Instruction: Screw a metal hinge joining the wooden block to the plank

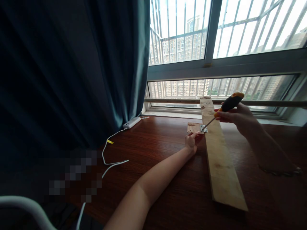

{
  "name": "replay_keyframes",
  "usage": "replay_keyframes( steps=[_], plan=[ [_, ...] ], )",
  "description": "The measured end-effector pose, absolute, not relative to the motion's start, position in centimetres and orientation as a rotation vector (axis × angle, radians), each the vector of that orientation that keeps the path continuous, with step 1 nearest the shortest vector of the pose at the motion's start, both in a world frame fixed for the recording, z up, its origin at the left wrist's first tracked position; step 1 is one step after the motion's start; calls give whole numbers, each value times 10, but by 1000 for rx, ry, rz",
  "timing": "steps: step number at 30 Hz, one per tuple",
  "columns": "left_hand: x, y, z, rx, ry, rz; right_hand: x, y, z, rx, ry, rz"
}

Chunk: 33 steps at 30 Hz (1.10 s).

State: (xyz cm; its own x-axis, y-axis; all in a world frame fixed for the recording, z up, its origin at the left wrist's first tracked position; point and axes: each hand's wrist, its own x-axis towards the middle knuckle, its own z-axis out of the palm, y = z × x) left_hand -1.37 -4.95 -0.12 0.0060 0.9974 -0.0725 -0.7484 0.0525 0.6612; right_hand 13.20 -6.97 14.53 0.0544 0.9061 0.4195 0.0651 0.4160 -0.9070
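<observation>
My right hand [236, 115] grips a screwdriver [231, 103] with a black and orange handle, tilted so its shaft runs down to the left. The tip meets a small metal hinge [203, 128] that spans a long wooden plank [217, 153] and a small wooden block [193, 127] on its left side. My left hand [192, 140] is closed at the near edge of the block, beside the hinge, its fingertips pressed there. What exactly lies between those fingers is partly hidden, but they touch the block.
The plank lies on a dark reddish-brown wooden tabletop [153, 143]. A white power strip [131, 122] with a white cable [103, 156] is at the left, by a dark blue curtain [115, 64]. Behind the table are a rail [172, 101] and a barred window [182, 35].
</observation>
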Motion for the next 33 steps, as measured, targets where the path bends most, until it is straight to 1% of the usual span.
replay_keyframes(
  steps=[2, 4, 6, 9, 11, 13, 18, 21, 24, 29, 31, 33],
  plan=[
    [-14, -49, -2, 513, 612, 1459, 133, -74, 148, -925, -1378, 876],
    [-14, -48, -3, 518, 608, 1453, 130, -76, 148, -968, -1374, 831],
    [-13, -47, -4, 519, 607, 1451, 126, -76, 145, -1064, -1372, 626],
    [-13, -45, -7, 516, 608, 1454, 121, -72, 137, -1199, -1378, 230],
    [-13, -45, -7, 518, 609, 1454, 120, -69, 135, -1226, -1388, 171],
    [-14, -44, -7, 523, 614, 1453, 122, -68, 135, -1195, -1400, 314],
    [-14, -46, -3, 532, 625, 1463, 130, -74, 147, -1042, -1395, 833],
    [-14, -48, -1, 542, 632, 1458, 131, -78, 152, -984, -1375, 932],
    [-14, -48, -1, 547, 623, 1445, 128, -77, 148, -1048, -1390, 776],
    [-15, -46, -2, 534, 606, 1446, 120, -68, 135, -1219, -1401, 103],
    [-15, -45, -3, 531, 604, 1445, 118, -67, 133, -1226, -1388, 42],
    [-15, -45, -3, 532, 602, 1447, 117, -67, 134, -1186, -1385, 197]
  ],
)
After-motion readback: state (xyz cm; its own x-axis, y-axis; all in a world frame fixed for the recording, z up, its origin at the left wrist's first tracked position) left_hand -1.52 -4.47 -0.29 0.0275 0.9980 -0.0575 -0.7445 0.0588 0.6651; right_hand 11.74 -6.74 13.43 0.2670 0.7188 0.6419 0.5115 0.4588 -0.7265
